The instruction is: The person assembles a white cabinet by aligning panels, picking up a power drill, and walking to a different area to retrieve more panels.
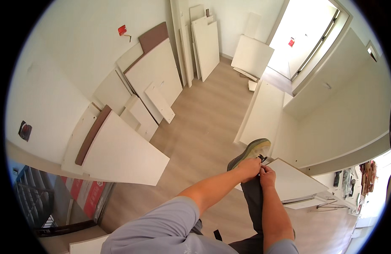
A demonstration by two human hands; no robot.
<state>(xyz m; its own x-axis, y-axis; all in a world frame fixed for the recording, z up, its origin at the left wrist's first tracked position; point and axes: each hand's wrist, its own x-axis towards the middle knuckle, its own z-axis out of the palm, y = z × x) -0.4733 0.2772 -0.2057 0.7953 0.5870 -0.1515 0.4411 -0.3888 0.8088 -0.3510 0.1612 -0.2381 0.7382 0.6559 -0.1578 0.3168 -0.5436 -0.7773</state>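
Okay, clothes: grey shirt right under the camera, dark trousers below the forearms.
Left hand: comes across from the left, fingers pinched narrow on the laces.
Right hand: just beside the left one, thumb and fingers also pinched on the laces – too small to tell which strand each hand has.
Shoe: pale with a greyish sole, on the foot just past the hands, laces on its top. Can't tell what the sole rests on.
Nearby board: white, just right of the right hand.
Floor: wood-look, light brown, running up the middle.
Left side: big white panel with a brown strip along one edge, more boards leaning behind it.
Right side: large white cabinet, standing open toward the floor.
Far end: tall panels propped against the wall, then a bright doorway – small red patch visible through it.
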